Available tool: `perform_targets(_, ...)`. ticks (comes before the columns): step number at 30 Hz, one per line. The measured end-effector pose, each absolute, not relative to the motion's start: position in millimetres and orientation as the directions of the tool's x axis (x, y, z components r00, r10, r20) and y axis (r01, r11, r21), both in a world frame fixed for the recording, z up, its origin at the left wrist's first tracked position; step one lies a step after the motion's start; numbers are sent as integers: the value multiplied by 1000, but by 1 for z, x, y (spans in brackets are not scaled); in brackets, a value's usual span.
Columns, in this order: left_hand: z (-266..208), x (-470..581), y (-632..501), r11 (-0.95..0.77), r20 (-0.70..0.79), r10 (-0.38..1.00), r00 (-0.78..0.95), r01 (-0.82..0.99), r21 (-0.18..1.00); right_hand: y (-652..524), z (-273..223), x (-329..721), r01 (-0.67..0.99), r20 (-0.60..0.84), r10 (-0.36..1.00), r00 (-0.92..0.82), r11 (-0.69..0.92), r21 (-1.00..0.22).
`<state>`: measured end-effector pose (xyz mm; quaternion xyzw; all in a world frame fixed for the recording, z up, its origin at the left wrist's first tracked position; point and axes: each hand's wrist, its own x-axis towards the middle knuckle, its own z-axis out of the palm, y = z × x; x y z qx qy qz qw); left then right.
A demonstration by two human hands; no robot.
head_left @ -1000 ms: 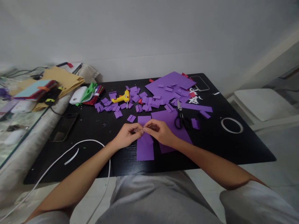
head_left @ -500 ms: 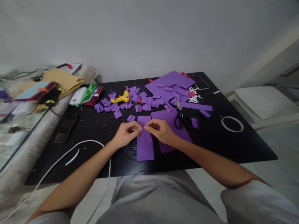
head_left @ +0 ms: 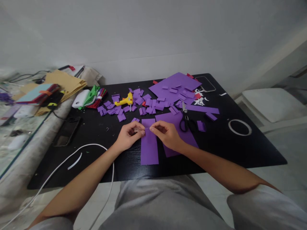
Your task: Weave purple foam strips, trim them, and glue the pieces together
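Observation:
My left hand (head_left: pixel 129 134) and my right hand (head_left: pixel 169 135) face each other, fingertips pinched, over a purple paper strip (head_left: pixel 150 151) lying on the table. Between them they hold a small purple paper piece (head_left: pixel 147 128) by its two ends; its exact shape is hard to make out against the strip. Under my right hand and wrist lies a larger purple sheet (head_left: pixel 181 135). Black-handled scissors (head_left: pixel 184 116) rest on that sheet's right side, blades pointing away from me.
A yellow glue gun (head_left: pixel 124 100) lies among several folded purple paper pieces (head_left: pixel 151 103). Behind is a big purple sheet (head_left: pixel 174 81). A tape ring (head_left: pixel 240 127) is at right. A phone (head_left: pixel 67 131) and a white cable (head_left: pixel 72 153) are at left on the black table (head_left: pixel 124 166).
My fingertips have drawn slightly apart, so more of the small paper piece shows between them. The camera view has shifted a little; the things on the table stay put.

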<state>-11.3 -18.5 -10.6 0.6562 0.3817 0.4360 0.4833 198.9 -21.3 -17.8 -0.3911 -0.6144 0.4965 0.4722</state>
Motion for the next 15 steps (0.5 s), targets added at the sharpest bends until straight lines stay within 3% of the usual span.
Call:
perform_targets(8, -13, -6, -20, -306, 268, 927, 260, 114, 945, -24, -21, 197, 62, 233, 938, -255, 256, -965)
perform_targets(15, -15, -8, -20, -331, 282, 920, 271, 156, 931, -25, -21, 195, 42, 193, 941, -277, 213, -976)
